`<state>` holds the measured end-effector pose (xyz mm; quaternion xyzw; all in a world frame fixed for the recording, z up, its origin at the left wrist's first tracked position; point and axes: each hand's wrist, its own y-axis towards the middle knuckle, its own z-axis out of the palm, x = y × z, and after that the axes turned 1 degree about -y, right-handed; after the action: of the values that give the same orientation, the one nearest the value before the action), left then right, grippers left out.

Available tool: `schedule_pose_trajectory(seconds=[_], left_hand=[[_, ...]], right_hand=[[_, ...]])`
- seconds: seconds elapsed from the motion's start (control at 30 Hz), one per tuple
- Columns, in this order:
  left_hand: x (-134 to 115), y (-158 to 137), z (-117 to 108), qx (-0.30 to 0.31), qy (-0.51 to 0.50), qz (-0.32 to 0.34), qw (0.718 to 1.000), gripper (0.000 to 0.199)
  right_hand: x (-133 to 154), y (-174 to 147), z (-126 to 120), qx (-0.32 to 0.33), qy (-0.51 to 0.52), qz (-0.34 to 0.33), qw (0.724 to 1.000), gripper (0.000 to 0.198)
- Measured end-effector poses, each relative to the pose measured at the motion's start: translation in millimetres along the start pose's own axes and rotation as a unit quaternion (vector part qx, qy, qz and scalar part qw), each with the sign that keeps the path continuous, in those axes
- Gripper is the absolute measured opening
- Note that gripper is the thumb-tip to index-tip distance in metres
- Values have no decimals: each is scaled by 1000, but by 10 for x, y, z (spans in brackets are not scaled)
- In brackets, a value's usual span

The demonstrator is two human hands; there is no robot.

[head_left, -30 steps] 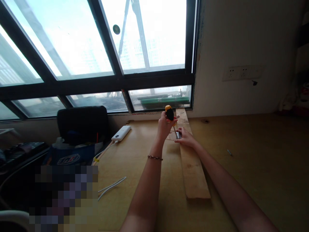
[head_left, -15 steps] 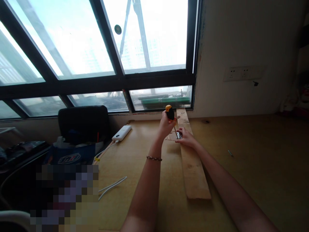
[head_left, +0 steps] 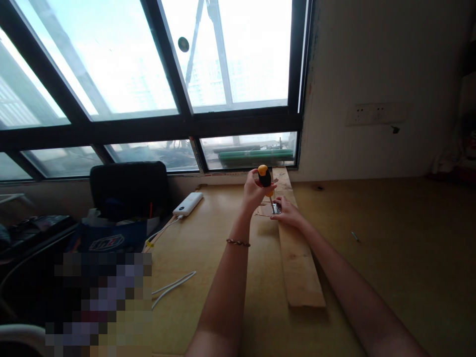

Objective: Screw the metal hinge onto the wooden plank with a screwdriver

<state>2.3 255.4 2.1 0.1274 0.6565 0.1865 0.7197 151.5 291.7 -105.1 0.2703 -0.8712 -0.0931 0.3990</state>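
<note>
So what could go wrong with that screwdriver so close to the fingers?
The left hand holds the screwdriver upright, its tip right beside the right hand, which steadies a small metal piece on the wooden plank. If the tip slips, it might jab those fingers. The plank lies loose on the table, so pushing could slide it.

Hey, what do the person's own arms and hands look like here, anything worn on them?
Both forearms are bare, with no sleeves in view. The left wrist carries a thin beaded bracelet. The left hand and right hand show no gloves; rings are too small to tell.
</note>
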Motion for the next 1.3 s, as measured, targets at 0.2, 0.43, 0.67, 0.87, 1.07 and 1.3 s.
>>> schedule_pose_trajectory(seconds=[0.2, 0.43, 0.67, 0.87, 1.07, 1.3], left_hand=[[-135, -35, -37, 83, -127, -49, 987, 39], [-246, -54, -50, 102, -220, -3, 970, 31], [-644, -178, -196, 94, -170, 98, 976, 31], [-492, -453, -259, 78, 145, 162, 973, 33], [31, -1066, -644, 257, 433, 229, 833, 32], [362, -1490, -975, 326, 429, 199, 819, 37]], right_hand=[[6, -1, -9, 3, -4, 4, 1000, 67], [-5, 9, -13, 5, 10, 17, 1000, 70], [-16, 8, -2, 6, 0, 10, 1000, 70], [-4, 13, -3, 1, -3, 11, 1000, 69], [-21, 16, 31, -11, -9, 10, 1000, 73], [-56, 27, 40, -6, -15, 5, 1000, 71]])
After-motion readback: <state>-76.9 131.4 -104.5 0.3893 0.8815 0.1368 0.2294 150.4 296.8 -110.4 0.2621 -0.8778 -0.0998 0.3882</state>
